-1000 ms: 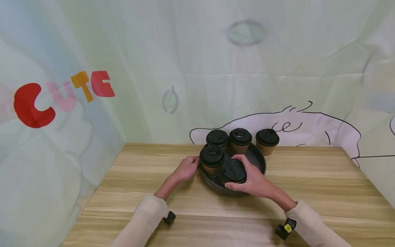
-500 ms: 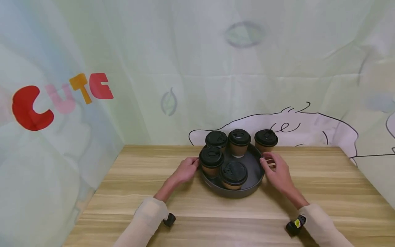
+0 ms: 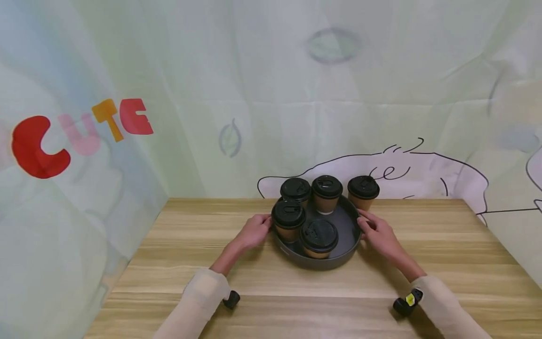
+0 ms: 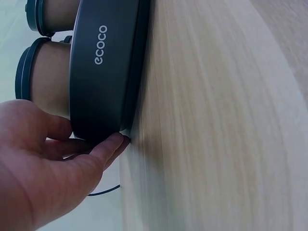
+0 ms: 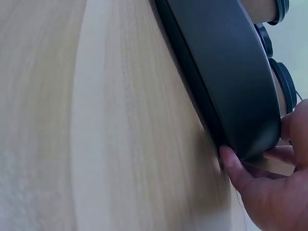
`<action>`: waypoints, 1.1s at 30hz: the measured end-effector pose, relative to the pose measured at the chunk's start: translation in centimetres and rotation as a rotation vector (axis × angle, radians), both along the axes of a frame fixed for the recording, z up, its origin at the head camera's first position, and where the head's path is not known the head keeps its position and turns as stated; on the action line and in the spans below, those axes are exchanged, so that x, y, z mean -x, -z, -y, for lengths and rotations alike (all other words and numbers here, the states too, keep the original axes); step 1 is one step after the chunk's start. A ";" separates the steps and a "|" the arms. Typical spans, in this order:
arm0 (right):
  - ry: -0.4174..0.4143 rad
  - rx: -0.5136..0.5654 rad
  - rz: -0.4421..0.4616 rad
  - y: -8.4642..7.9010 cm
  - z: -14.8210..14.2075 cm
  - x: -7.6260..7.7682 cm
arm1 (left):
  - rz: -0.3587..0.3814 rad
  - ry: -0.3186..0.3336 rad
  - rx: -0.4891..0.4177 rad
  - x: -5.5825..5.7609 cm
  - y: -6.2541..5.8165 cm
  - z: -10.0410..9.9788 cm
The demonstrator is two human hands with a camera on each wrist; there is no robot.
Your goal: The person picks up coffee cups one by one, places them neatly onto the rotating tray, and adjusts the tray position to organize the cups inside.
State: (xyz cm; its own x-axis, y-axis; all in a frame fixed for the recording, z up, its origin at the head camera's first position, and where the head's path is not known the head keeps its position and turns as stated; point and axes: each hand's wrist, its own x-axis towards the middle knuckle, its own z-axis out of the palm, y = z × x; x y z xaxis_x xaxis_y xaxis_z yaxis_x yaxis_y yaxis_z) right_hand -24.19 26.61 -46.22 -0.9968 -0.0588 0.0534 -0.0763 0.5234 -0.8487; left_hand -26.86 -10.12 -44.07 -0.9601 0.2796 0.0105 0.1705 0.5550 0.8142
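A round dark tray (image 3: 347,234) sits on the table, several brown paper coffee cups with black lids standing in it. The nearest coffee cup (image 3: 319,238) is close to the tray's front wall; another coffee cup (image 3: 288,220) is at its left. My left hand (image 3: 254,230) grips the tray's left side, and the left wrist view shows fingertips at the base and a thumb near the rim. On the opposite side my right hand (image 3: 381,238) holds the tray, one fingertip low by the tabletop in the right wrist view. Some fingers are hidden behind the wall.
Behind the tray's right side, one more lidded coffee cup (image 3: 363,192) stands outside it near the table's back edge. A printed curtain (image 3: 271,94) hangs directly behind the wooden table (image 3: 296,310). Wrist cameras sit at both sleeves.
My right hand has let go of the nearest coffee cup and moved right to the tray's right side, taking hold there. The left hand has stayed at the tray's left side.
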 end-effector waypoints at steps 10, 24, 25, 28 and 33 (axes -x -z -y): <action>-0.008 0.126 0.017 -0.2 0.3 -0.9 | -0.006 -0.009 0.015 0.1 0.0 0.1; -0.027 0.051 0.023 -0.8 0.2 0.2 | 0.003 -0.011 0.004 0.2 -0.1 0.1; -0.026 0.048 0.022 -0.9 0.2 0.1 | 0.005 -0.012 0.003 0.2 -0.1 0.1; -0.024 0.042 0.022 -0.9 0.3 -0.2 | 0.012 -0.015 0.002 0.2 0.0 0.0; -0.001 -0.055 -0.041 -1.1 0.1 -0.5 | 0.015 -0.024 0.000 0.2 0.1 0.0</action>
State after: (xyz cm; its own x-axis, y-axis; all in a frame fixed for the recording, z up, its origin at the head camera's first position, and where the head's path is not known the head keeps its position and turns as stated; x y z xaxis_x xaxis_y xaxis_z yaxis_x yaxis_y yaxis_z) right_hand -23.67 26.55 -45.11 -0.9939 -0.0639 0.0903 -0.1107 0.5692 -0.8147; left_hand -27.10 -10.13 -44.19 -0.9666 0.2564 -0.0042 0.1446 0.5585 0.8168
